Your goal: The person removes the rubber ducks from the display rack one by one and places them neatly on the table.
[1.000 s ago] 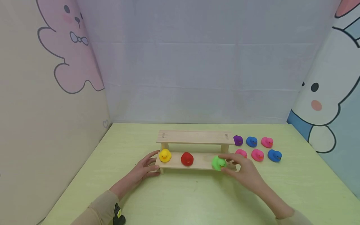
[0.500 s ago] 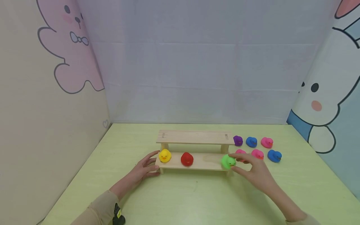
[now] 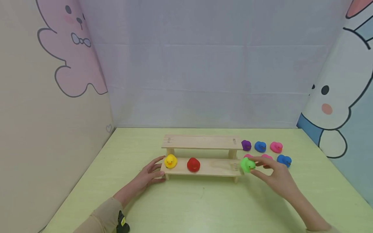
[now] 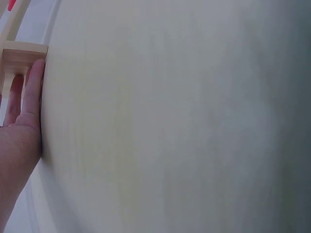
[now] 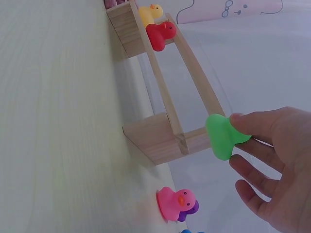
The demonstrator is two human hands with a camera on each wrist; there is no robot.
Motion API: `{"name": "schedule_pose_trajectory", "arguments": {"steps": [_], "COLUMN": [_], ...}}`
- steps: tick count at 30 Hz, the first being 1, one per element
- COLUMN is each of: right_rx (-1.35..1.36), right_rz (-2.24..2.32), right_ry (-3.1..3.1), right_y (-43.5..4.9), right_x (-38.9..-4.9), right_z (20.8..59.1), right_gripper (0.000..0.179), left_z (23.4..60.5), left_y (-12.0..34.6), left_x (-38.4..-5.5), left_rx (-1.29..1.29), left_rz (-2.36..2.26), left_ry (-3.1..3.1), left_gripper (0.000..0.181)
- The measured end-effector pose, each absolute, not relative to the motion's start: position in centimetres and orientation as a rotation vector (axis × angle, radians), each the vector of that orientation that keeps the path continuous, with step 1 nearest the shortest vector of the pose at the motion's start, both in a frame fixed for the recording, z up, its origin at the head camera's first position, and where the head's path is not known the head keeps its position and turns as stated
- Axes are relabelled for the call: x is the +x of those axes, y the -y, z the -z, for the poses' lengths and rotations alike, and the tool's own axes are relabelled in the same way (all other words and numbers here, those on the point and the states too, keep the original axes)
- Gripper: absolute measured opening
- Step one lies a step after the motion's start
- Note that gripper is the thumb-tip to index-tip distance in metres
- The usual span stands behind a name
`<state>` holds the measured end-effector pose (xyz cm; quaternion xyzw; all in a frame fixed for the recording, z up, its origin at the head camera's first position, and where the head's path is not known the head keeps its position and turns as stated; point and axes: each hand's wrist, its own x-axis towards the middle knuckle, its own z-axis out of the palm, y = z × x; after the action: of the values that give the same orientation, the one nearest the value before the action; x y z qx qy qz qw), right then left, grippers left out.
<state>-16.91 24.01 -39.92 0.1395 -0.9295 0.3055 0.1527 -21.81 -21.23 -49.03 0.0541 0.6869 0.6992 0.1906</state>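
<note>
My right hand pinches a green rubber duck between thumb and fingers, held in the air just past the right end of a two-tier wooden shelf. In the right wrist view the green duck shows above the shelf's end. My left hand rests against the left end of the lower tier, its fairly straight fingers touching the wood. On that tier sit a yellow duck at the left and a red duck nearer the middle.
Right of the shelf, on the table, stand a purple duck, a blue duck and a pink duck. In front of them are another blue duck and pink ducks partly hidden by my right hand. Walls enclose the table.
My right hand has carried the green duck rightward, from over the lower tier to beyond the shelf's right end. My left hand, the shelf and the other ducks stay put.
</note>
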Motion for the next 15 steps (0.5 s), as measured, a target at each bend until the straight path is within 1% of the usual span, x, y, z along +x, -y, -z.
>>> {"name": "schedule_pose_trajectory", "arguments": {"steps": [5, 15], "right_rx": [0.390, 0.380], "right_rz": [-0.841, -0.837], "right_ry": [2.655, 2.717], "right_y": [-24.7, -25.5], "right_x": [-16.8, -16.4], "right_z": [40.1, 40.2], "right_gripper": [0.036, 0.038], "left_z": [48.9, 48.6], "left_y": [21.2, 21.2], "left_x": [-21.7, -21.6], "left_rx": [0.148, 0.142], "left_rz": [-1.971, -1.971], "left_ry": [-1.918, -1.914], "left_gripper": [0.068, 0.066]}}
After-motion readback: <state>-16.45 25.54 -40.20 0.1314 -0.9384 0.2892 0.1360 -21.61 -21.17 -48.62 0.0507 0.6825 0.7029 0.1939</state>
